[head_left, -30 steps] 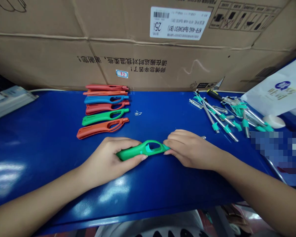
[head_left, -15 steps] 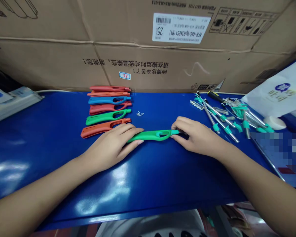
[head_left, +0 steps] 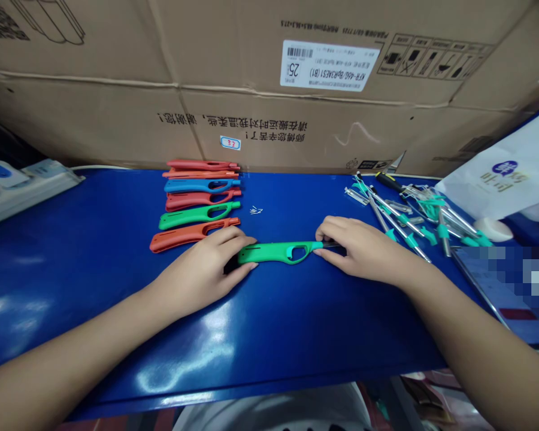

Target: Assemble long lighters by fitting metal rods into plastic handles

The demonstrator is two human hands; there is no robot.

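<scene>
A green long-nosed gas lighter (head_left: 273, 252) lies sideways in front of me on the blue table, with a teal trigger showing in its loop. My left hand (head_left: 211, 260) is closed at the handle's left end, thumb on the near side and fingers on the far side. At the other end, my right hand (head_left: 359, 245) pinches the dark metal rod (head_left: 330, 244) beside the teal collar. Its palm and fingers hide the rest of the rod.
Several coloured lighter casings (head_left: 197, 232) lie in a column behind my left hand. Small white pins (head_left: 256, 210) sit nearby. Metal rods with teal parts (head_left: 402, 221), a screwdriver (head_left: 388, 181) and a white bag (head_left: 489, 173) are at right. A cardboard box (head_left: 251, 108) stands behind.
The lighter's left end shows more now, with my left fingers further back toward its tip. The teal trigger is seen more fully in the loop. The view has shifted slightly.
</scene>
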